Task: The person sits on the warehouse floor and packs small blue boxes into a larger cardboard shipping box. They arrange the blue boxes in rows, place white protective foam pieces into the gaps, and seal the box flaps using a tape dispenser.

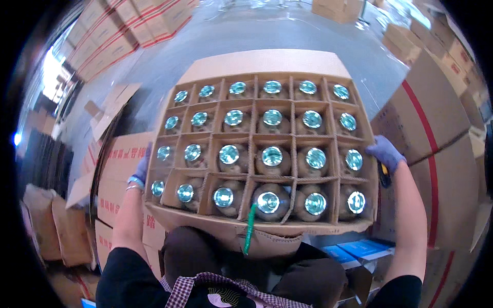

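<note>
A large open cardboard carton (267, 62) spans the middle of the view, above my knees. Card dividers split it into rows of cells, each with a rounded glass bottle (271, 156) showing a shiny silver-green top. My left hand (140, 170), in a purple glove, grips the carton's left side, its fingers partly hidden behind the wall. On the opposite side my right hand (386, 152), also gloved, is closed on the carton's edge. A green strip (250, 229) hangs over the near wall. Below my right hand shows a black-and-yellow object (384, 175), its kind unclear.
Closed cartons (124, 172) with red print stand at the left. Tall red-striped cartons (426, 128) rise close on the right. Blue-and-white packages (357, 249) lie low at right. More stacked boxes (126, 31) stand at far left on the grey floor (246, 33).
</note>
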`<state>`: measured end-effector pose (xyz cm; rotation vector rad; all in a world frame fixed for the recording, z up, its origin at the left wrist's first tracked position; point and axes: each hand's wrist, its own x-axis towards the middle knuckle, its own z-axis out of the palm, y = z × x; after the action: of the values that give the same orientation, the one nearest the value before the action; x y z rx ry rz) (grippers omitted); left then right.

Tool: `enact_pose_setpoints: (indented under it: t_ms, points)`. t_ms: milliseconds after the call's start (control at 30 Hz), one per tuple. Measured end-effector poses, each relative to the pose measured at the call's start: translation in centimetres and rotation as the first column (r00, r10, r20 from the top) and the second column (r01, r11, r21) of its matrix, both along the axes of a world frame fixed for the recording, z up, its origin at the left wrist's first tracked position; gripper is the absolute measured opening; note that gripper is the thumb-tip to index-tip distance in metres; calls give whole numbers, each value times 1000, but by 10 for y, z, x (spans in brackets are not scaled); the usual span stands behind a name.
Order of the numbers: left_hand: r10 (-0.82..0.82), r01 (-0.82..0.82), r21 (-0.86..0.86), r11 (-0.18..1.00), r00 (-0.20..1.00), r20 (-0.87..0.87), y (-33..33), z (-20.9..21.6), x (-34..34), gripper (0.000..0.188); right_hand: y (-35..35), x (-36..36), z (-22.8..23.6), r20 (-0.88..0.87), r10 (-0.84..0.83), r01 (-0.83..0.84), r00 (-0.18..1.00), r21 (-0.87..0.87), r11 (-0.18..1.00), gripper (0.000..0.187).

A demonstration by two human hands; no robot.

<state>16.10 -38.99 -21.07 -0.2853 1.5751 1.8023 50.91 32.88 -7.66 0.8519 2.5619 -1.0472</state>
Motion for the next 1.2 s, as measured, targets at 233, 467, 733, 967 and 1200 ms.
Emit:
enact_pose_setpoints:
  t_ms: [233, 467, 733, 967, 1200]
  points:
    - [129, -122, 56, 991, 982, -141, 40, 4, -24, 52, 0, 35, -20, -63, -149, 144, 987, -72, 987, 32]
    - [-470, 69, -586, 807, 675, -569, 22, -97, -33, 78, 24, 36, -46, 32, -172, 158, 985, 256, 954, 32]
    - [-155, -193, -456, 869, 768, -621, 75, 55, 17, 89, 22, 48, -42, -9, -165, 159, 986, 322, 933, 35]
    - [-477, -237, -656, 716, 520, -709, 76, 18, -24, 91, 38, 35, -57, -41, -123, 129, 992, 284, 950, 34]
    - [-334, 233, -243, 942, 726, -600, 95, 40, -23, 69, 37, 53, -31, 11, -166, 153, 986, 322, 934, 33]
